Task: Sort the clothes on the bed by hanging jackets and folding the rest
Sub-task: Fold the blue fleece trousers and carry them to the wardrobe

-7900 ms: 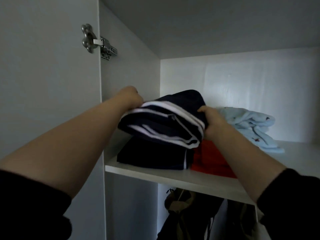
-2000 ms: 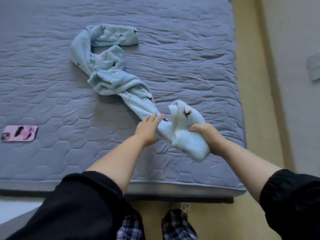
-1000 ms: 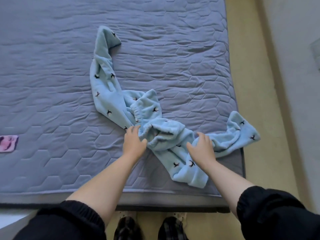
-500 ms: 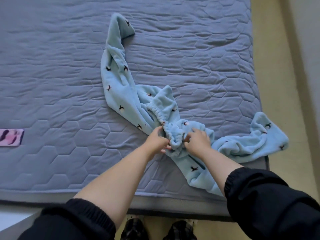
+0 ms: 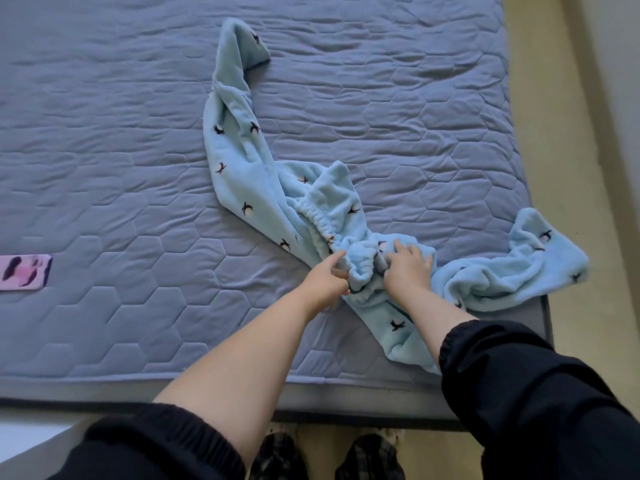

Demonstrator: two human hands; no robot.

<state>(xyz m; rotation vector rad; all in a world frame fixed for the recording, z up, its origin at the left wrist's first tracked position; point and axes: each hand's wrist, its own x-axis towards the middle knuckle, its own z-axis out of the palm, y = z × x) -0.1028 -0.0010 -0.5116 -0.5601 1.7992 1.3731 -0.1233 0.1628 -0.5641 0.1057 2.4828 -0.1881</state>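
Observation:
A pair of light blue fleece trousers (image 5: 249, 174) with small dark bird prints lies twisted on the grey quilted bed (image 5: 104, 150). One leg runs toward the far side, the other trails over the bed's right edge. My left hand (image 5: 327, 280) pinches the gathered elastic waistband from the left. My right hand (image 5: 407, 268) grips the same waistband from the right, fingers curled into the bunched fabric. The two hands sit close together near the bed's front right corner.
A pink phone (image 5: 24, 273) lies at the left edge of the bed. Beige floor (image 5: 554, 168) runs along the right of the bed, with a pale wall beyond. My slippered feet (image 5: 329, 457) stand at the bed's near edge.
Half a second ago both hands held the waistband much the same way. A second ago they lay apart on the fabric and have since come together on the elastic.

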